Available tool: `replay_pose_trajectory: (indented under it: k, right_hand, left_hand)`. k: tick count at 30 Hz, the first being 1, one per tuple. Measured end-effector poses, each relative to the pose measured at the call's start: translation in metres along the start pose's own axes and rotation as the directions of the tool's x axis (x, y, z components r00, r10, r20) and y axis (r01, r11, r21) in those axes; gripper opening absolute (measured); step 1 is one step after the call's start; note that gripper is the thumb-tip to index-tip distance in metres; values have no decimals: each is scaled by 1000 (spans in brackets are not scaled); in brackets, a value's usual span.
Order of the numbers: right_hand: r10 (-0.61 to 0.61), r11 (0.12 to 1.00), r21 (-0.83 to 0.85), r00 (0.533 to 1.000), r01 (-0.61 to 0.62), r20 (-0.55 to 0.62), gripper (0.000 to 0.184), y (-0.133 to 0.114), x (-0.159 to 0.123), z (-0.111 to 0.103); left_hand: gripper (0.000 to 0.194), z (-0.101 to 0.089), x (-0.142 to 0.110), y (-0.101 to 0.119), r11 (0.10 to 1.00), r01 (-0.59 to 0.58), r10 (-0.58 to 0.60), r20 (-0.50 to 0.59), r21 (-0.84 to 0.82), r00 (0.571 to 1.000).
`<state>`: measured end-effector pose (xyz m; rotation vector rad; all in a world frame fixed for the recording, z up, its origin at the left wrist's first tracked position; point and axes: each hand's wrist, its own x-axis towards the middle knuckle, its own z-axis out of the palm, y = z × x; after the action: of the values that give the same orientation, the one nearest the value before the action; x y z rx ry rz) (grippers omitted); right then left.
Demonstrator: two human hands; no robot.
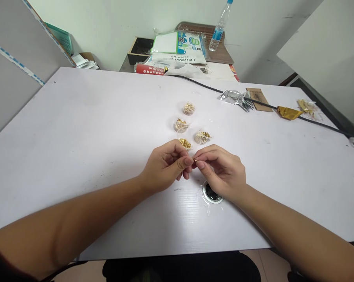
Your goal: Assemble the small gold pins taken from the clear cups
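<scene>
My left hand (pixel 167 166) and my right hand (pixel 224 172) meet over the middle of the white table (pixel 77 137), fingertips pinched together on a tiny gold pin (pixel 194 159). Just beyond the fingers lie several small heaps of gold pins: one right behind my left hand (pixel 185 143), one to its right (pixel 202 137), one further back (pixel 181 125) and the farthest (pixel 189 108). Under my right wrist sits a small round dark-centred ring in clear plastic (pixel 212 194).
A black cable (pixel 312 119) runs across the far right of the table, past a crumpled silver foil bag (pixel 237 98), a brown card (pixel 257 94) and a gold wrapper (pixel 288 112). Behind the table stand a water bottle (pixel 219 27), boxes and papers (pixel 177 51).
</scene>
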<state>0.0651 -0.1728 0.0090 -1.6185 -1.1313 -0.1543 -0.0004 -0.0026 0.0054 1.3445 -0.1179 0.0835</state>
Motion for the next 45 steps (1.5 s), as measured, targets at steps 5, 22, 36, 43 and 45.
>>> replay_pose_trajectory:
  k: [5, 22, 36, 43, 45]
  right_hand:
    - [-32, 998, -48, 999, 32, 5, 10, -3, 3, 2]
    - [-50, 998, -32, 999, 49, -13, 14, -2, 3, 1]
    - [-107, 987, -123, 994, 108, 18, 12, -2, 3, -1]
    - [-144, 968, -202, 988, 151, 50, 12, 1, 4, -4]
    - [-149, 969, -193, 988, 155, 50, 12, 2, 5, -4]
  left_hand:
    - [35, 1, 3, 0, 994, 38, -36, 28, -107, 999]
    - [27, 3, 3, 2, 988, 35, -41, -39, -152, 998]
    - [32, 5, 2, 4, 998, 55, -57, -141, -20, 988]
    - [13, 4, -2, -1, 997, 46, -35, -173, 63, 984]
    - [10, 3, -2, -1, 996, 44, -32, -157, 75, 987]
